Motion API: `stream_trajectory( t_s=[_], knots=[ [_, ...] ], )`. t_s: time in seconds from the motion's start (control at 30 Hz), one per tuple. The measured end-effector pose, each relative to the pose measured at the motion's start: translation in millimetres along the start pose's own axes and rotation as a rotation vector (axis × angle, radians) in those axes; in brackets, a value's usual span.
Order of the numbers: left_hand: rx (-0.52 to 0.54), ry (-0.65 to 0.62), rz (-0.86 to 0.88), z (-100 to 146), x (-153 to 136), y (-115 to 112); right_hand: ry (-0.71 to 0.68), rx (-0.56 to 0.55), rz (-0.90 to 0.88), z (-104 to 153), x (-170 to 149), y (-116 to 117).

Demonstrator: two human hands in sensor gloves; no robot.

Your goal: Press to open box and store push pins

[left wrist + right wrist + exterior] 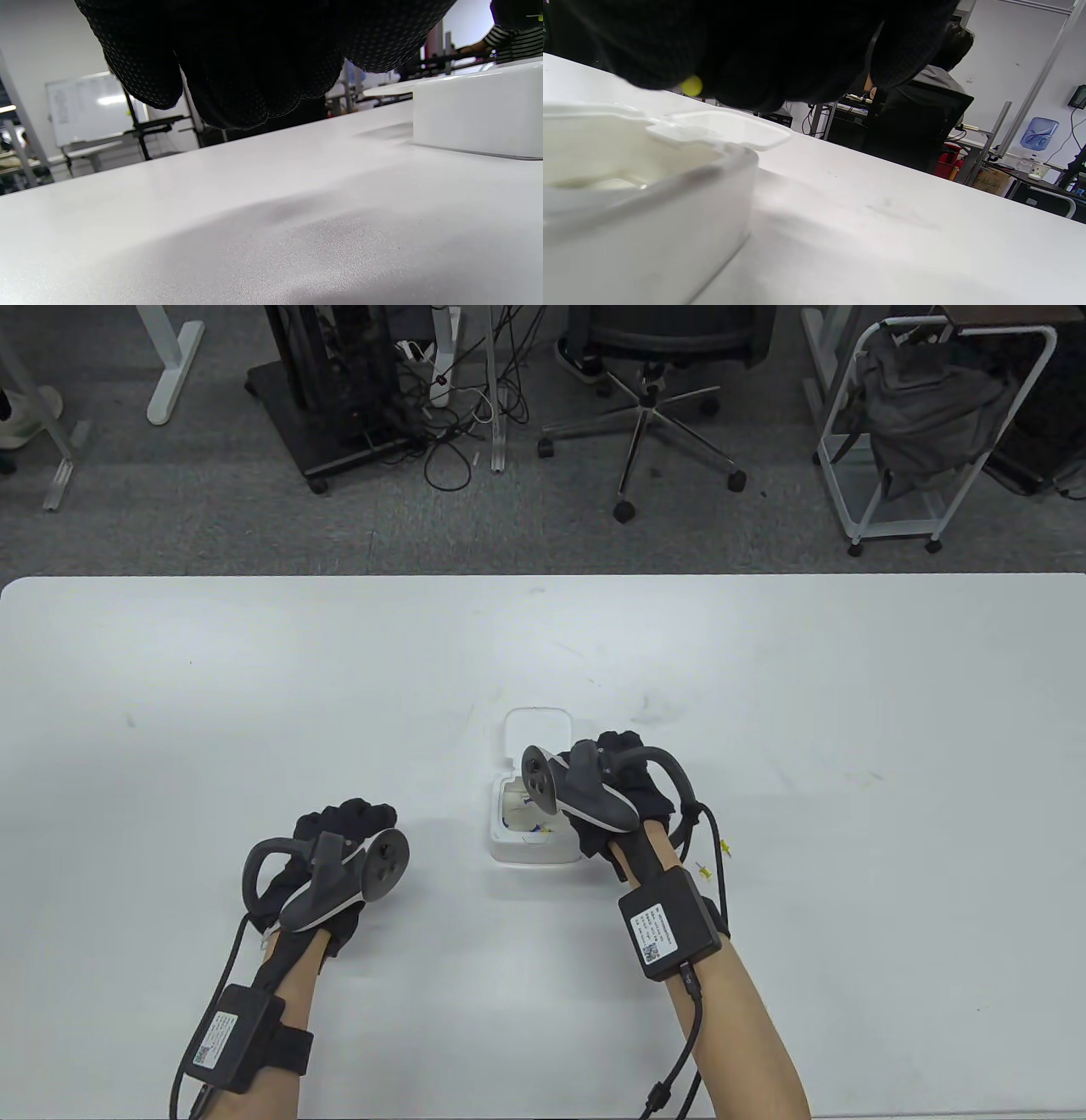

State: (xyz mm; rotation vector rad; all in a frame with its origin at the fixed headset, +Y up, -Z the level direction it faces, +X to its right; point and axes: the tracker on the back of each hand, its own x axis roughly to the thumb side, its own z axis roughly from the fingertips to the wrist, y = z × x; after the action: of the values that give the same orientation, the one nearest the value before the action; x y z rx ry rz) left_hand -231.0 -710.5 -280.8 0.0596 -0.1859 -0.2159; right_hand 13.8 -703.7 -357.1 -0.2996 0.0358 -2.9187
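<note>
The white box [530,848] stands mid-table with its lid [536,729] flipped open toward the far side. Inside lie blue and yellow push pins [533,819]. My right hand [594,785] hovers over the box's right half; in the right wrist view its fingers [746,63] pinch a yellow push pin [691,86] above the open box [649,212]. Two yellow pins [702,869] lie on the table right of that wrist. My left hand [361,819] rests on the table left of the box, fingers [229,84] loosely curled and holding nothing.
The white table [254,687] stretches wide on both sides of the box. Beyond its far edge stand an office chair [653,398], a cart with a grey bag [925,424] and cables on the floor.
</note>
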Motion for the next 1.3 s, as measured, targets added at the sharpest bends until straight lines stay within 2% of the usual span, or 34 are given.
stream_trajectory(
  t_s=[0.5,0.77,0.9,1.03,1.2,1.3],
  knots=[
    [0.001,0.000,0.000,0.0,0.1,-0.2,-0.011,0.021,-0.031,0.5,7.4,-1.8],
    [0.001,-0.002,-0.001,-0.2,0.7,-0.2,0.047,0.047,-0.005,16.2,-25.7,0.6],
    [-0.003,-0.003,-0.001,-0.1,1.0,-0.5,0.084,0.071,0.029,29.4,-48.6,11.1],
    [0.000,-0.003,0.003,0.1,1.1,-0.3,0.132,0.110,-0.043,39.6,-68.6,23.0],
    [0.001,-0.004,0.004,-0.2,1.5,-0.6,0.146,0.136,0.069,51.7,-80.6,40.2],
    [-0.001,-0.004,0.004,-0.2,1.5,-0.9,0.151,0.157,0.070,56.8,-85.5,49.1]
  ],
)
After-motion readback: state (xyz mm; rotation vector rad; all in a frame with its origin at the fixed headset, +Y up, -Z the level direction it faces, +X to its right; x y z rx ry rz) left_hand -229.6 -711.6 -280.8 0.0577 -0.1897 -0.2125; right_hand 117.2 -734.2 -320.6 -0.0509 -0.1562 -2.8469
